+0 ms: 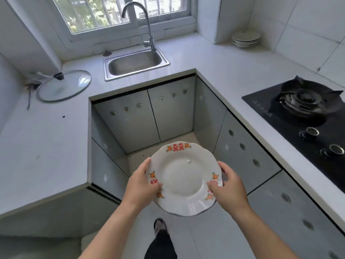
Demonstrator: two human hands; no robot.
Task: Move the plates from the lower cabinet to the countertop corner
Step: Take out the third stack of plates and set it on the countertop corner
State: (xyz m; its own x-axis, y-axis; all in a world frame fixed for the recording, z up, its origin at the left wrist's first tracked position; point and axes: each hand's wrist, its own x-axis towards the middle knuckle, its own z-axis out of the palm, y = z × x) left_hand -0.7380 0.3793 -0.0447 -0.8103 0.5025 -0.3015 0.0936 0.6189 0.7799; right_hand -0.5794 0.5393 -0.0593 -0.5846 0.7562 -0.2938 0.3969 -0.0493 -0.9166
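A white plate [183,176] with red and orange flower marks on its scalloped rim hangs level above the floor, in front of the shut lower cabinet doors [141,118]. My left hand [141,184] grips its left rim, thumb on top. My right hand [226,186] grips the right rim the same way. A stack of white plates [245,38] stands in the far right corner of the countertop [214,58], against the tiled wall.
A steel sink [135,62] with a tall tap [139,19] sits under the window. A glass pan lid [64,85] lies on the left counter. A black gas hob [306,111] fills the right counter. My foot [159,226] stands on the floor below.
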